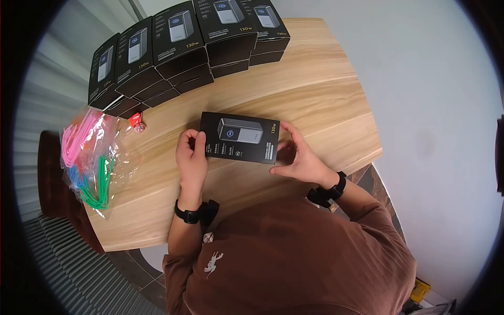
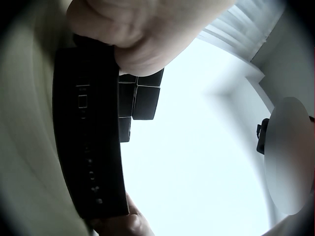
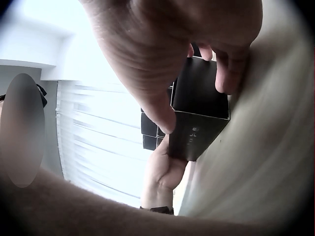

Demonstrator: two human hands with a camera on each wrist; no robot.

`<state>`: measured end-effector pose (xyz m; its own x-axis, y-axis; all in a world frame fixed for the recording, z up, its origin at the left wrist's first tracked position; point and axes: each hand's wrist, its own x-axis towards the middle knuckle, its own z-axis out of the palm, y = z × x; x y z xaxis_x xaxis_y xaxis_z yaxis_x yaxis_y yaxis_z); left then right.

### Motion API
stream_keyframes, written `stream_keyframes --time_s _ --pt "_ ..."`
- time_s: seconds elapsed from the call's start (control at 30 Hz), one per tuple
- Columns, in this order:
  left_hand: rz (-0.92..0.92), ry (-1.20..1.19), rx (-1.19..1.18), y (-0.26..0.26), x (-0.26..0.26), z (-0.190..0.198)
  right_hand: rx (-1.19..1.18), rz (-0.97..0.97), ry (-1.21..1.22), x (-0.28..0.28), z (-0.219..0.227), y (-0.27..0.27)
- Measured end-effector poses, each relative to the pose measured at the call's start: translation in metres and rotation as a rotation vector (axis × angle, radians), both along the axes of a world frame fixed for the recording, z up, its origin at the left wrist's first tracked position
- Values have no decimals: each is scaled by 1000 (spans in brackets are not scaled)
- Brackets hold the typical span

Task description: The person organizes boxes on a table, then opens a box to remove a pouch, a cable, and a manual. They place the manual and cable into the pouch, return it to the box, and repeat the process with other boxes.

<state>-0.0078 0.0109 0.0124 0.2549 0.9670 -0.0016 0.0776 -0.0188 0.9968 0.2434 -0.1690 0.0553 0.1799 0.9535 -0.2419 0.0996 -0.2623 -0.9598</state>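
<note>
While left hand has curled grip on left end of black rectangular cardboard box, thumb uppermost, right hand has grip spread wide about right end; whether it pinches, cannot tell. Box printed face up, in front of person, above pale wood-grain table; contact unclear. Beyond, stacked black boxes. Leftward, clear plastic bag of pink, blue, green strips.
</note>
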Motion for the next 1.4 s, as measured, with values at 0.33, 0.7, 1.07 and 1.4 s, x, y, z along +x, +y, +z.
stream_keyframes --time_s 0.33,0.7,1.07,1.4 --pt "-68 -116 -214 12 -13 15 79 29 -323 -3 17 5" --pt "-70 -91 -193 27 -28 10 277 85 -627 2 15 28" --pt "-68 -85 -227 23 -22 24 260 91 -615 5 14 21" --pt "-219 -8 -291 40 -36 32 309 164 -307 24 0 17"
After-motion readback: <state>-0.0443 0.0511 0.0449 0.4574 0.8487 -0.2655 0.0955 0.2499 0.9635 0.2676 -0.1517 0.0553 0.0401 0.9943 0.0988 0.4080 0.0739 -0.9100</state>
